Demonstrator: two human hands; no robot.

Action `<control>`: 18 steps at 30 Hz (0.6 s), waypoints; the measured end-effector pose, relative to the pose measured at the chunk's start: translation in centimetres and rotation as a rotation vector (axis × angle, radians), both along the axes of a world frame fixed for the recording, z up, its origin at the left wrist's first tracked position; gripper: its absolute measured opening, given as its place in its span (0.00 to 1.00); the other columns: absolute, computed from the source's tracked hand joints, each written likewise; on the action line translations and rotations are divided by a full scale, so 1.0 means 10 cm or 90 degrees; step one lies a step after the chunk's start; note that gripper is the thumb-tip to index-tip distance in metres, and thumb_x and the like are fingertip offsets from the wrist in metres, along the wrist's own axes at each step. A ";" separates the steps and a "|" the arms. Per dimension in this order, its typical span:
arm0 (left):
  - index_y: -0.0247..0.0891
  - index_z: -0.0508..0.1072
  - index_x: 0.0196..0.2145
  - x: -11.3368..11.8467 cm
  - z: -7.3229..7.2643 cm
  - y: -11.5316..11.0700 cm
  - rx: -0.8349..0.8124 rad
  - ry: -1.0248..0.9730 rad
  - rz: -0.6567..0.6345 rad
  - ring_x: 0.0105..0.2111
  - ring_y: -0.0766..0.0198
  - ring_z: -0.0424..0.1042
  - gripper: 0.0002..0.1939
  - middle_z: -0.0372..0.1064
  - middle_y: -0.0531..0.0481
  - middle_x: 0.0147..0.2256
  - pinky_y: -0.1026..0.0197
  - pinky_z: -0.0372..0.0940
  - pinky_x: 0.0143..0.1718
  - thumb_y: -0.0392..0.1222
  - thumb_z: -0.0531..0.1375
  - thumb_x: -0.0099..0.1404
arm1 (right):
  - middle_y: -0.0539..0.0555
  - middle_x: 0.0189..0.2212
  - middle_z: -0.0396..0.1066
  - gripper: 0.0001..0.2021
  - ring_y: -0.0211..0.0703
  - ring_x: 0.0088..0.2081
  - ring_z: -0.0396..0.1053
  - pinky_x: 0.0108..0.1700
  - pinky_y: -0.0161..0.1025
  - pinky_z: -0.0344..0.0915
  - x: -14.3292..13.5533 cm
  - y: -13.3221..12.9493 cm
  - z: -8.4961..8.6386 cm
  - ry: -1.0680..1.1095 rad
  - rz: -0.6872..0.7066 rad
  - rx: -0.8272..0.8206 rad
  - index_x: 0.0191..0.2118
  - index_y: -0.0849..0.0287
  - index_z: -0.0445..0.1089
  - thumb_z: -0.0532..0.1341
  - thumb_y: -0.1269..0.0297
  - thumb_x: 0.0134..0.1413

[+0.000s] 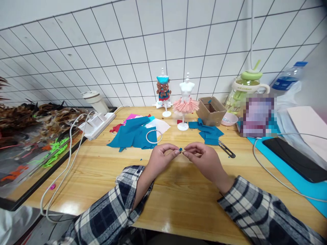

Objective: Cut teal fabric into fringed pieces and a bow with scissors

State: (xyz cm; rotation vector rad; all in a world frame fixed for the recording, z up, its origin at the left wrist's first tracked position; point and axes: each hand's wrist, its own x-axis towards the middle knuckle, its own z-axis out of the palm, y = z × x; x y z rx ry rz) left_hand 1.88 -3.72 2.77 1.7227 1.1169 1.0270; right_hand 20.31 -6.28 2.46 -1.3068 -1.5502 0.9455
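Observation:
Above the middle of the wooden table, my left hand (163,157) and my right hand (204,159) meet fingertip to fingertip. Between them is a tiny blue scrap (181,149), pinched in my left hand's thumb and forefinger. The right thumb and forefinger are closed right beside it; what they hold is too small to name. Beyond my left hand lies a pile of blue cloth (130,133) with a white ring (154,136) on it. Past my right hand are more blue cloth pieces (211,132) and small black snips (227,149). A white mannequin (187,89) wears a pink pleated skirt.
A second dressed mannequin (162,89), a cardboard box (211,110), a small bowl (229,118) and a green-lidded jug (245,89) stand at the back. Right are a phone (296,159) and a cable. A power strip (98,125) and feathers (33,127) are left.

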 end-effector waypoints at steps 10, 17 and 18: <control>0.45 0.78 0.34 -0.07 0.20 -0.05 0.322 0.452 -0.311 0.40 0.61 0.74 0.13 0.77 0.51 0.33 0.46 0.37 0.64 0.33 0.55 0.61 | 0.47 0.26 0.76 0.15 0.41 0.33 0.72 0.37 0.38 0.65 0.07 0.07 -0.05 -0.155 0.145 -0.004 0.41 0.54 0.69 0.61 0.76 0.47; 0.41 0.78 0.30 -0.01 0.10 -0.05 0.209 0.471 -0.130 0.31 0.60 0.72 0.09 0.76 0.50 0.28 0.52 0.59 0.51 0.35 0.58 0.56 | 0.54 0.29 0.73 0.17 0.45 0.36 0.66 0.38 0.39 0.62 -0.05 -0.13 0.00 -0.508 0.147 0.359 0.50 0.57 0.69 0.55 0.76 0.57; 0.41 0.79 0.30 -0.01 0.08 -0.05 0.179 0.446 -0.095 0.31 0.60 0.72 0.09 0.76 0.50 0.28 0.55 0.63 0.45 0.35 0.58 0.56 | 0.54 0.29 0.73 0.19 0.45 0.35 0.65 0.38 0.39 0.62 -0.06 -0.14 -0.01 -0.520 0.143 0.381 0.53 0.57 0.68 0.55 0.76 0.58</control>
